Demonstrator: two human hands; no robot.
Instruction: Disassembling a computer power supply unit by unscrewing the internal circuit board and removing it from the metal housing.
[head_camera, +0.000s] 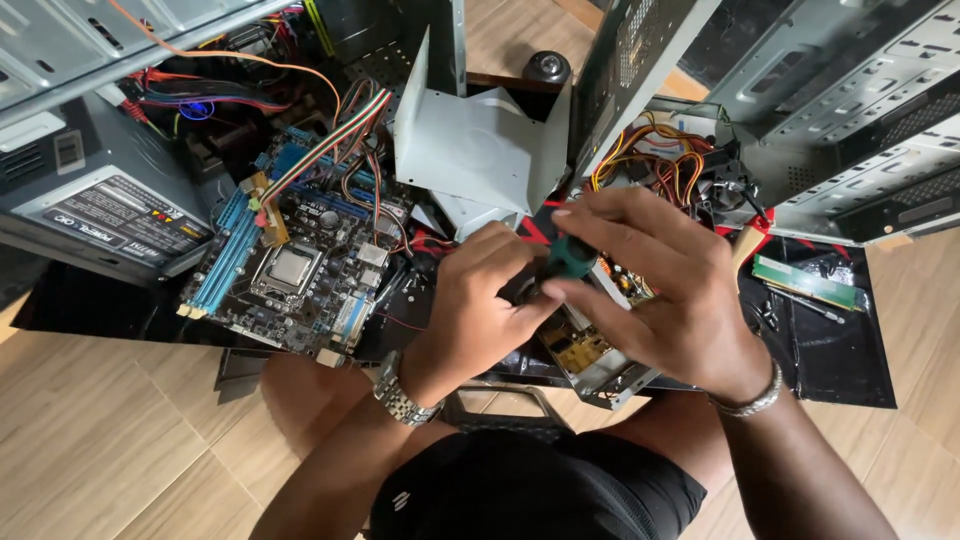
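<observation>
I count one motherboard, one boxed power supply, one memory stick and two open metal cases. My left hand is curled shut around the dark lower part of a green-handled screwdriver. My right hand arches over it, fingertips pinching the green handle. The tool sits at centre, above an opened power supply unit. The motherboard lies at nine o'clock; a bent grey metal bracket stands at twelve o'clock; tangled wires crowd at one o'clock.
</observation>
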